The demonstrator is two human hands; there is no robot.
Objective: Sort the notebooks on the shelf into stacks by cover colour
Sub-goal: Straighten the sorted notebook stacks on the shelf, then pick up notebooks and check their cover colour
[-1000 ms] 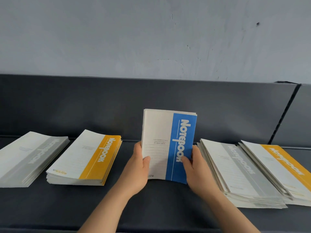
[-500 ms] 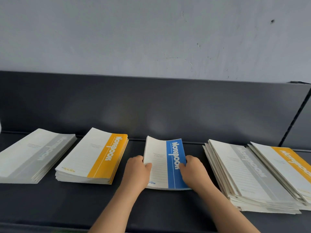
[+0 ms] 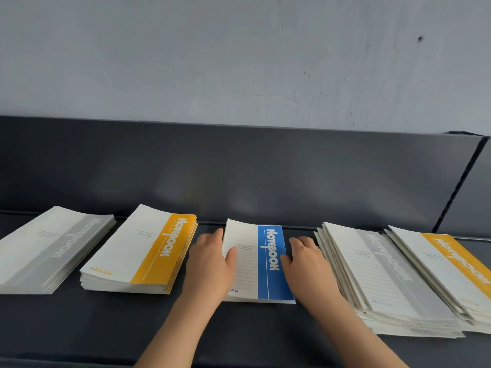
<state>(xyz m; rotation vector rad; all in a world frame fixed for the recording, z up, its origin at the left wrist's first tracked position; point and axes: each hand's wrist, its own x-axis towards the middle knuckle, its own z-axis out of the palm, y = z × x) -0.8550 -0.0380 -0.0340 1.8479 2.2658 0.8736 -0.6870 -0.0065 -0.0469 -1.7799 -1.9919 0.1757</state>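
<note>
Nearest, the front of the dark grey flat shelf (image 3: 239,338) carries everything, and two bare forearms reach in over it. Just beyond, to the right, a loose heap of grey-banded white paper notebooks (image 3: 385,274) sits fanned and uneven. A yellow-banded white notebook (image 3: 449,266) lies askew over the heap's right side. Judging by the mixed colours, this is the unsorted supply, within easy reach of the right hand (image 3: 309,264).

In the middle, a thin pile of blue-banded white paper notebooks (image 3: 255,272) lies flat on the shelf, between the heap and the sorted stacks. Both hands are grasping it. The left hand (image 3: 210,264) clasps the long left edge with its thumb over the white cover, and the right hand flanks the blue edge with its thumb touching the band. Whether any fingers reach under the pile is hidden. Holding it from both sides looks meant to square the edges and seat the pile in its own spot, apart from its neighbours, so colours do not mingle.

To the left, a neat stack of yellow-banded white notebooks (image 3: 140,251) stands just beside the left hand. Further left, a stack of grey-banded white notebooks (image 3: 45,248) is cut by the frame edge. Each shows one colour, so the sorting seems well begun but unfinished. Behind all runs the dark grey upright back panel (image 3: 239,168), then a pale scuffed wall (image 3: 239,49).
</note>
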